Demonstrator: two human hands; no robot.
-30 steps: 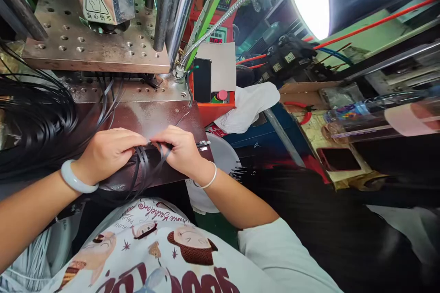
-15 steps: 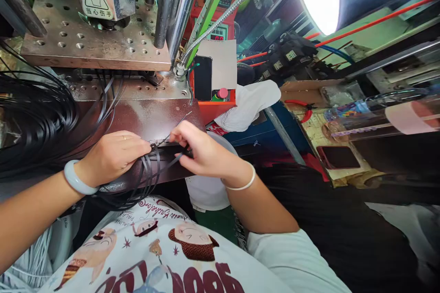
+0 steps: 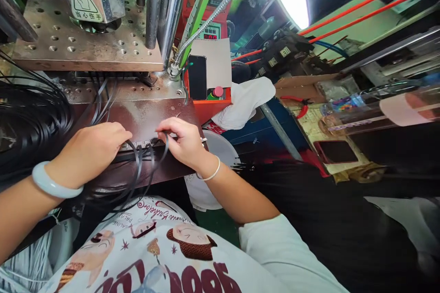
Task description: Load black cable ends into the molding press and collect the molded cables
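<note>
Several black flat cables (image 3: 138, 165) loop down from a narrow metal strip (image 3: 144, 143) near the front edge of the brown work plate (image 3: 137, 114). My left hand (image 3: 92, 149), palm down with fingers together, is at the strip's left end; what its fingertips hold, if anything, is hidden. At the strip's right end my right hand (image 3: 180, 139) pinches a black cable between thumb and fingers, and that cable curves down toward my lap.
A press with a drilled metal plate (image 3: 89, 52) stands behind the work plate. A coil of black cables (image 3: 30, 114) lies left. Right are a white bucket (image 3: 220, 151), a white cloth (image 3: 249, 100), red-handled pliers (image 3: 302, 107) and a phone (image 3: 336, 151).
My hands have moved apart, the left one going left along the strip. My right hand has shifted left, and the thin dark piece that pointed up from its fingers no longer shows clearly.
</note>
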